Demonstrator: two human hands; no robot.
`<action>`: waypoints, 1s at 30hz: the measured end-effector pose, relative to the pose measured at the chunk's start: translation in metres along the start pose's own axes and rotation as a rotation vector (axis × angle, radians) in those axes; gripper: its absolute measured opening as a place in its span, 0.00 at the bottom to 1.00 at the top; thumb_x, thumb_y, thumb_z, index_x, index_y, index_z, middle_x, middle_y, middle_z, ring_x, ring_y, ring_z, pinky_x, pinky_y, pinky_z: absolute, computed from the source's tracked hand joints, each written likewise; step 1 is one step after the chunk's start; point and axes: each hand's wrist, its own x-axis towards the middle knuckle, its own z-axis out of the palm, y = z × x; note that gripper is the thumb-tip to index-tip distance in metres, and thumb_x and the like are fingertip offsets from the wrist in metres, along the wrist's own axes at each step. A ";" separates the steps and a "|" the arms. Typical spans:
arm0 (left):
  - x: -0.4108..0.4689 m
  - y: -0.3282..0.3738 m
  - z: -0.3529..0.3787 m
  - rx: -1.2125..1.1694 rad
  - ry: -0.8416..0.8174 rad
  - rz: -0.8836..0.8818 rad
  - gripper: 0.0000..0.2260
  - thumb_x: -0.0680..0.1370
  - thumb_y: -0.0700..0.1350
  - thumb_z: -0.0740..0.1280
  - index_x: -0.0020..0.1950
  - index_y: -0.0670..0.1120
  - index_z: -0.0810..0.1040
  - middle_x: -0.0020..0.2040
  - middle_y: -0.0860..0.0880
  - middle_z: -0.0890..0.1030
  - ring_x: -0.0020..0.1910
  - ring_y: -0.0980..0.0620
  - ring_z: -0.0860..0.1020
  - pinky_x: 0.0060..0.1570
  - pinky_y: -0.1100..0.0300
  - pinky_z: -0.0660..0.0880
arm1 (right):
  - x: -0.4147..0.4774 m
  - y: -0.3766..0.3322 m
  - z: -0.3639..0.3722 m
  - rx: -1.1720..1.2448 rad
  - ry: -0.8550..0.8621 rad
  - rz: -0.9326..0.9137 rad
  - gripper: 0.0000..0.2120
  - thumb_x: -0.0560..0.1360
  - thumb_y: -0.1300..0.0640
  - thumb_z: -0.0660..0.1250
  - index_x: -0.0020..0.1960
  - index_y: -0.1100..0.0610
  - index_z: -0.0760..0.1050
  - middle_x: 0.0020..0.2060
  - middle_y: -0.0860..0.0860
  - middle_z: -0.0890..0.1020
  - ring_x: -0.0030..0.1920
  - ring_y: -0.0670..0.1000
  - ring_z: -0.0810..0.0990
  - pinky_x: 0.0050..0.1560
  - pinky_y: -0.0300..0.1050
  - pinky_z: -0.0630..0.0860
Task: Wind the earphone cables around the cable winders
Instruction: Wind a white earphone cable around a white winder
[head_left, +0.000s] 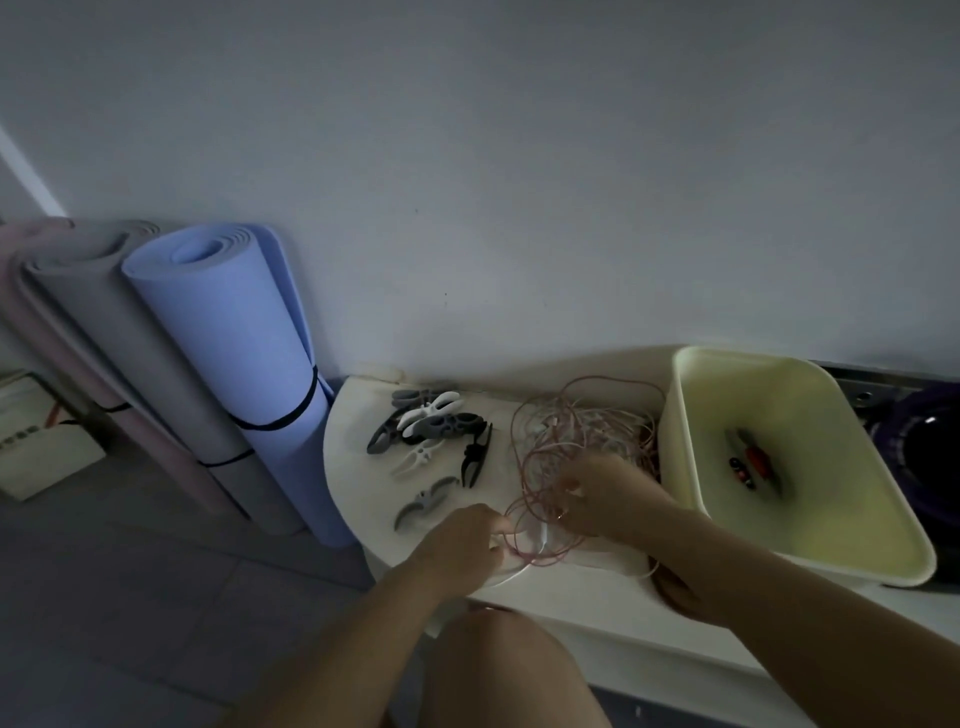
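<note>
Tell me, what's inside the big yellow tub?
A few small pieces, red and dark ones, lie together on the bottom of the yellow tub. They are too blurred to name, and anything under them is hidden.

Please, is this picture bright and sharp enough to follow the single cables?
Head view: dim, bluish light, no glare; the earphone cables blur into one pinkish tangle; the left hand and right hand look soft; the wide lens stretches the cream bin.

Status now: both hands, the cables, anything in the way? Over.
Left hand pinches cables, right hand grips the same tangle. Winders untouched beside it. Bin close on the right, nothing blocking.
</note>
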 end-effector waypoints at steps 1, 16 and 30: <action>0.002 0.000 0.000 -0.012 0.015 -0.011 0.16 0.78 0.41 0.60 0.66 0.43 0.75 0.65 0.47 0.75 0.66 0.50 0.71 0.63 0.59 0.67 | 0.003 0.001 -0.005 0.044 0.107 0.034 0.12 0.77 0.59 0.60 0.57 0.56 0.77 0.58 0.53 0.75 0.56 0.54 0.77 0.54 0.48 0.76; -0.011 -0.012 -0.028 -0.064 0.091 -0.022 0.17 0.81 0.46 0.61 0.70 0.53 0.70 0.68 0.53 0.71 0.66 0.55 0.71 0.64 0.61 0.66 | 0.060 0.004 -0.021 -0.114 -0.091 0.098 0.19 0.77 0.61 0.56 0.67 0.56 0.68 0.67 0.55 0.71 0.67 0.56 0.68 0.67 0.48 0.61; -0.013 -0.011 -0.062 -0.159 0.163 0.009 0.17 0.81 0.45 0.62 0.71 0.47 0.72 0.68 0.50 0.74 0.64 0.56 0.74 0.60 0.68 0.69 | 0.047 0.010 -0.016 -0.140 -0.110 -0.052 0.16 0.76 0.63 0.59 0.61 0.53 0.75 0.60 0.52 0.76 0.60 0.54 0.75 0.59 0.45 0.72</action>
